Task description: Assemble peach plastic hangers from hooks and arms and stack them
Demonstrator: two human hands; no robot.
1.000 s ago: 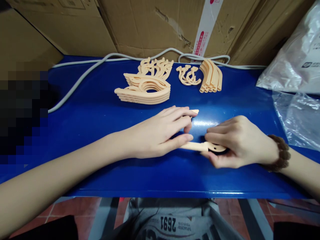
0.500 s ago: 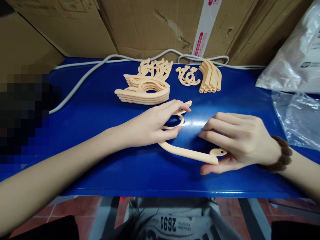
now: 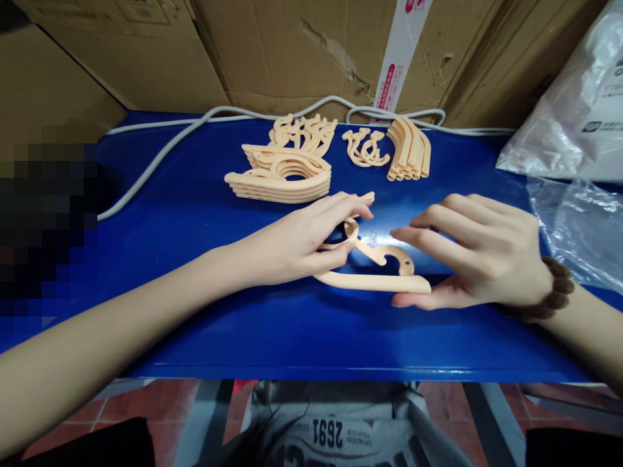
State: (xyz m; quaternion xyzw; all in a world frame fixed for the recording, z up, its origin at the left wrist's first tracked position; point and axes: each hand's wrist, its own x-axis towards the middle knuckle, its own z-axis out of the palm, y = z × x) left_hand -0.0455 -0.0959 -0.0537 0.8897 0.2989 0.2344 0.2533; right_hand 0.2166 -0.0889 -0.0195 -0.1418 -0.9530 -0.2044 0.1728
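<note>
Over the blue table, my left hand (image 3: 324, 237) is closed around the body of a beige plastic folding hanger (image 3: 374, 281), covering part of it. One hanger arm stretches right toward my right hand (image 3: 479, 250), and a curved hook piece (image 3: 403, 258) stands out above that arm. The right thumb touches the arm's tip from below, while the other fingers are spread above and grip nothing. Behind my left hand lies a stack of beige hanger bodies (image 3: 282, 185).
At the back are a pile of beige curved pieces (image 3: 302, 135), several small hooks (image 3: 366, 149) and a bundle of curved arms (image 3: 409, 150). A white cable (image 3: 160, 170) runs before cardboard boxes (image 3: 287, 58). Plastic bags (image 3: 574, 110) lie at the right.
The hanger arm's right end has swung upward, away from me, and the hook piece now shows clear of my right hand. My right hand has moved up and its fingers have opened.
</note>
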